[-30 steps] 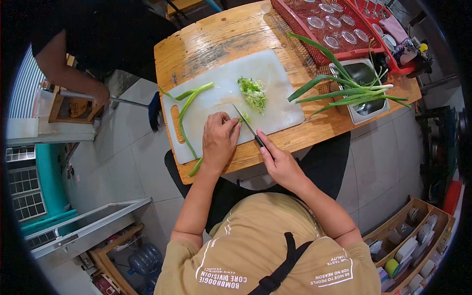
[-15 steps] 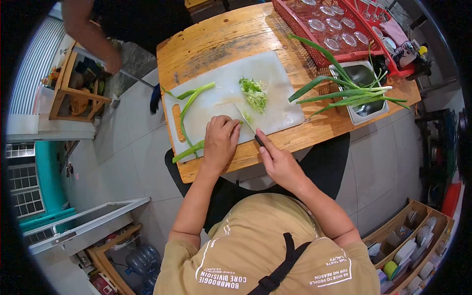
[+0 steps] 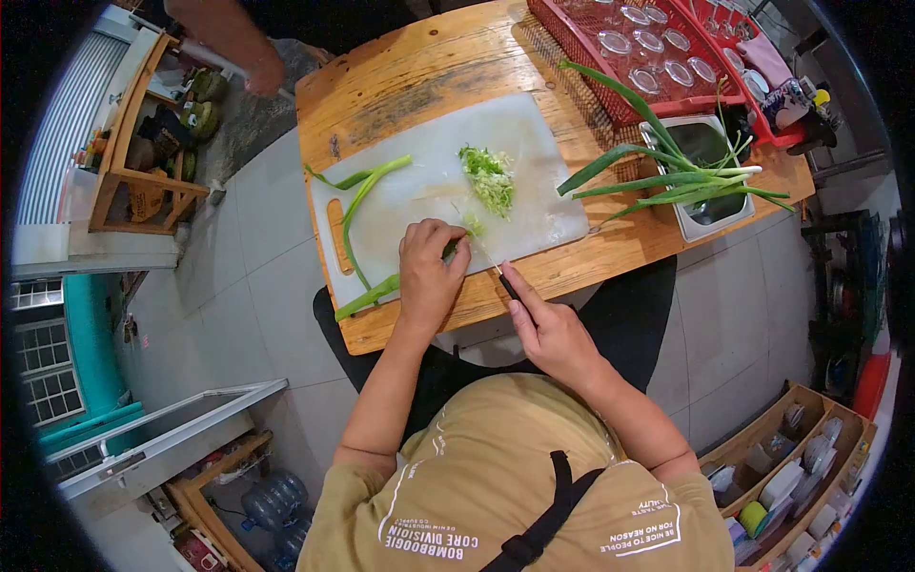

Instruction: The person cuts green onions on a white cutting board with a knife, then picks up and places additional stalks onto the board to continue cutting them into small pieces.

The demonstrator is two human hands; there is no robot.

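Observation:
On the wooden table (image 3: 400, 71) lies a white cutting board (image 3: 534, 153). My left hand (image 3: 431, 272), fingers curled, holds a green onion (image 3: 370, 296) down at the board's near edge. My right hand (image 3: 548, 329) grips the black handle of a knife (image 3: 508, 284); its blade is beside my left fingertips, over a few cut bits (image 3: 474, 224). A pile of chopped green onion (image 3: 489, 179) sits farther up the board. Another green stalk (image 3: 360, 198) lies bent at the board's left side, near the handle slot.
A metal container (image 3: 703, 227) with whole green onions (image 3: 686, 176) across it stands at the right. Behind it, a red basket (image 3: 610, 91) holds glasses. At the upper left, another person's arm (image 3: 229, 43) holds a stick. A wooden shelf (image 3: 119, 172) stands beyond.
The knife blade has shifted slightly near my left fingertips, and my right hand has moved a little down and right. The other person's arm has moved right, and the dark brush head is out of view.

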